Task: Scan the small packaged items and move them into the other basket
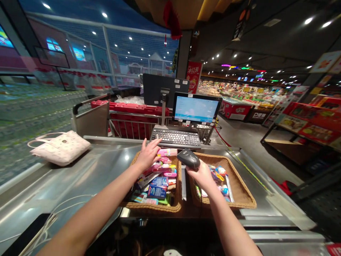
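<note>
Grips in the right hand (201, 175) a smooth, dark plastic scanner (188, 159), rounded at the head, with fingers wrapped about the handle. Leans both arms over a shiny metal counter (109, 153) and two tan woven baskets: a left basket (160, 206) heaped with small glossy packets (157, 192), and a right basket (241, 186) with a looser scatter of bright goods (220, 172).

Faces a flat black keyboard (178, 138) just beyond the left basket, then a lit screen (195, 108) and a dark monitor back (154, 89). Has a soft pale bag (64, 147) off to the left and thin white cables (52, 222) at lower left. Hides part of each basket behind a hand or forearm.

Holds the scanner's head just beyond the right fingers, above the gap between the baskets. Spreads the left hand (148, 154) loosely, without any visible grip, fingertips over the keyboard's near left edge; cannot tell if touching keys.
</note>
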Demonstrator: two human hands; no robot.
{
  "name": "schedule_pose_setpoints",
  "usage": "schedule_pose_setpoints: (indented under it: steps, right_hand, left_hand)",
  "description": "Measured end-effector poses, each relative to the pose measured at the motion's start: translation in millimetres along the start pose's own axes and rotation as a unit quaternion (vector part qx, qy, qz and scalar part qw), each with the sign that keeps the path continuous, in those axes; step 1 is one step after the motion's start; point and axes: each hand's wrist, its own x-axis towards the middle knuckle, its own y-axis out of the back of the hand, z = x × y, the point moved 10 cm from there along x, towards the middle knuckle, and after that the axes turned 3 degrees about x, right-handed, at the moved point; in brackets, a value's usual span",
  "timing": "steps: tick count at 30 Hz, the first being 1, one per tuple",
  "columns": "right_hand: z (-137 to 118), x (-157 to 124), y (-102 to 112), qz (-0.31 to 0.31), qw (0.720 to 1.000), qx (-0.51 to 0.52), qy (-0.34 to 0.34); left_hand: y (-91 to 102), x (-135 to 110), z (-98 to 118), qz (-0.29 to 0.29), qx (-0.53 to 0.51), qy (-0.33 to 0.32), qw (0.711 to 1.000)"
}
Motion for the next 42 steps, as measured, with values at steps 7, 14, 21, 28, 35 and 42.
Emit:
schedule_pose_setpoints:
  steps: [7,14,21,28,35,42]
  right_hand:
    - [0,0,-9,-0.009,1.0,-0.015,-0.002]
    - [9,-2,-23,-0.019,1.0,0.003,-0.02]
    - [12,-5,-30,-0.014,1.0,0.005,-0.026]
    - [16,-7,-26,0.0,0.999,0.013,-0.037]
    - [26,-11,-16,0.022,0.998,0.017,-0.05]
    - [45,-24,14,0.061,0.994,0.026,-0.082]
  left_hand:
    - [-13.5,-30,5,-0.053,-0.019,-0.003,0.998]
    - [-33.2,-61,19,-0.099,-0.058,-0.044,0.992]
    - [-49.1,-86,40,-0.156,-0.111,-0.084,0.978]
    - [-52.3,-105,64,-0.179,-0.174,-0.128,0.96]
    - [-59.7,-115,72,-0.21,-0.204,-0.133,0.947]
    - [-57.7,-104,58,-0.174,-0.18,-0.078,0.965]
